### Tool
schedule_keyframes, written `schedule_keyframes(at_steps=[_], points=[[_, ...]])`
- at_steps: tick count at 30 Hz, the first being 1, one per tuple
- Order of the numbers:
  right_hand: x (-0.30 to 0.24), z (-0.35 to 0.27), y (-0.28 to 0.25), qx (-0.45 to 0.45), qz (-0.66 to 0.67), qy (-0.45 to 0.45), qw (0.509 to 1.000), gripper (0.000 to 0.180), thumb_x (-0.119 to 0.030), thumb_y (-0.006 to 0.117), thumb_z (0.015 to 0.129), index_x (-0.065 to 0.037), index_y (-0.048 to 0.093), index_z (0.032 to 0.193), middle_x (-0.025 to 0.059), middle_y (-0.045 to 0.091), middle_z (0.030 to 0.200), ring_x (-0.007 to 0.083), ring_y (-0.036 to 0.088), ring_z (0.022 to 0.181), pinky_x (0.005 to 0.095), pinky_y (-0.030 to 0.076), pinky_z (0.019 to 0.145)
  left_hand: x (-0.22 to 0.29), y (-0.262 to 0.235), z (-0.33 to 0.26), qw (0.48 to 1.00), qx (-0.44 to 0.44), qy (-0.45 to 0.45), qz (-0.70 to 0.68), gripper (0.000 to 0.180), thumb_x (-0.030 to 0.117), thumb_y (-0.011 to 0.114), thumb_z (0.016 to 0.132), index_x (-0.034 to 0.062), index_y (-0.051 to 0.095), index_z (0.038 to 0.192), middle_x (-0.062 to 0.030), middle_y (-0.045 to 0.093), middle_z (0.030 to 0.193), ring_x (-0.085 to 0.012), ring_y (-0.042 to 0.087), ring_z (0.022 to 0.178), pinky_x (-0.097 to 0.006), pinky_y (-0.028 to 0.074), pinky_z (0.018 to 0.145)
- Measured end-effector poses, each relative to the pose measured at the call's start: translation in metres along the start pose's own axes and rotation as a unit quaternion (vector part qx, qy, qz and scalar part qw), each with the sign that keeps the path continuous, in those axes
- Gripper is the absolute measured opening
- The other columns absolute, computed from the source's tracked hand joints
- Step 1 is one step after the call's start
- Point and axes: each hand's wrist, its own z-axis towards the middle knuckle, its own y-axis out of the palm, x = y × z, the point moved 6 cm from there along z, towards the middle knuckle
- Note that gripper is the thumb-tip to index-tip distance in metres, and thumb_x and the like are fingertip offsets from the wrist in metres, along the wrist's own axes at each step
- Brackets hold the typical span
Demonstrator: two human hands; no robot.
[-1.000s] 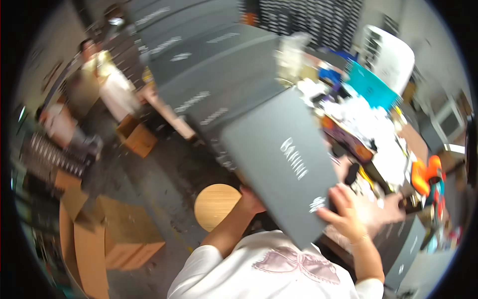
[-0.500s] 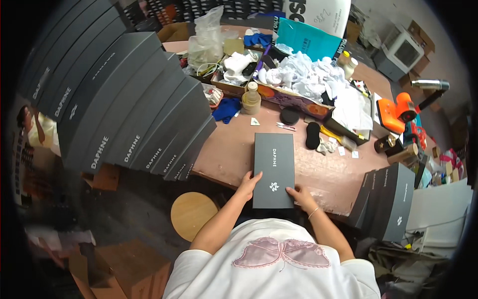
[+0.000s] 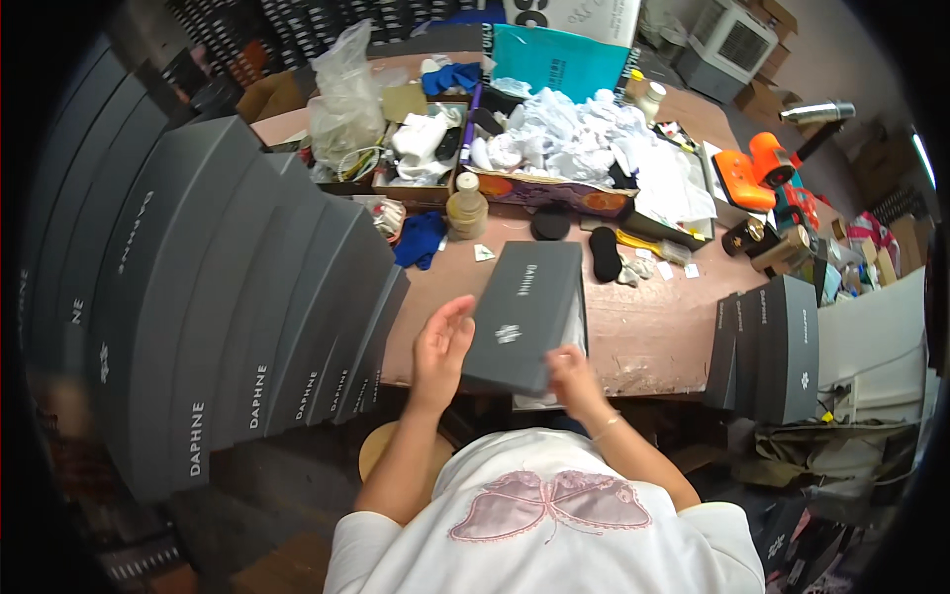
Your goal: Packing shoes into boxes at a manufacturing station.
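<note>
A dark grey shoebox lid [image 3: 522,312] with pale lettering and an emblem is raised and tilted over its box at the table's front edge. Along the lid's right side and near edge, the open shoebox [image 3: 582,337] shows something white inside, too covered to make out. My right hand [image 3: 574,381], slightly blurred, is closed on the lid's near right corner. Beside the lid's left edge, my left hand [image 3: 442,346] stands open with its fingers up and the thumb apart; whether it touches the lid is unclear.
Tall stacks of grey shoeboxes [image 3: 223,287] rise at the left, with a smaller stack [image 3: 782,346] at the right. Behind the lid are a capped bottle [image 3: 467,208], a round black tin [image 3: 550,223], a black brush [image 3: 605,254] and a carton of crumpled white paper [image 3: 564,139]. An orange tape dispenser [image 3: 747,178] stands right.
The lid has come up off its box and tilted left, exposing white contents. My left hand has let go and opened; my right hand grips the lid's corner. The whole view has shifted.
</note>
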Motion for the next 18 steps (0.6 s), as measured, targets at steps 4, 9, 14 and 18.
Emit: schedule_keyframes(at_steps=[4,9,14,18], points=[[0.005,-0.011,0.057,-0.219,-0.328,-0.201,0.897,0.036,-0.03,0.067,0.086,0.001,0.06,0.103,0.0157,0.063,0.096,0.0256,0.064,0.081,0.0364,0.054,0.07,0.118,0.071,-0.029,0.921,-0.349,0.116,0.127,0.034,0.021,0.054,0.095,0.001,0.055,0.122,-0.0105,0.059,0.12,-0.0239,0.053,0.116,-0.041,0.025,0.11],[-0.028,-0.006,0.029,-0.217,-0.403,-0.172,0.873,0.035,-0.031,0.061,0.089,0.0,0.061,0.105,0.0199,0.064,0.096,0.0277,0.065,0.083,0.0358,0.05,0.075,0.171,0.164,-0.071,0.817,-0.569,-0.064,-0.068,0.042,0.025,0.041,0.1,0.0003,0.046,0.134,-0.0139,0.049,0.134,-0.0253,0.041,0.13,-0.055,0.01,0.111],[-0.015,-0.017,-0.005,-0.206,-0.352,-0.119,0.905,0.03,-0.026,0.063,0.088,0.001,0.061,0.103,0.0182,0.065,0.09,0.0254,0.064,0.079,0.0348,0.05,0.073,0.169,0.216,-0.091,0.79,-0.498,-0.219,-0.282,0.037,0.029,0.049,0.096,-0.0006,0.057,0.118,-0.0123,0.061,0.102,-0.018,0.055,0.1,-0.028,0.042,0.089],[-0.016,-0.019,-0.012,-0.218,-0.374,-0.123,0.893,0.029,-0.026,0.063,0.089,0.0,0.06,0.103,0.0171,0.065,0.089,0.0234,0.064,0.08,0.0339,0.05,0.073,0.161,0.241,-0.095,0.732,-0.503,-0.323,-0.326,0.034,0.024,0.048,0.095,-0.0036,0.06,0.111,-0.0112,0.062,0.097,-0.0165,0.057,0.096,-0.028,0.044,0.086]])
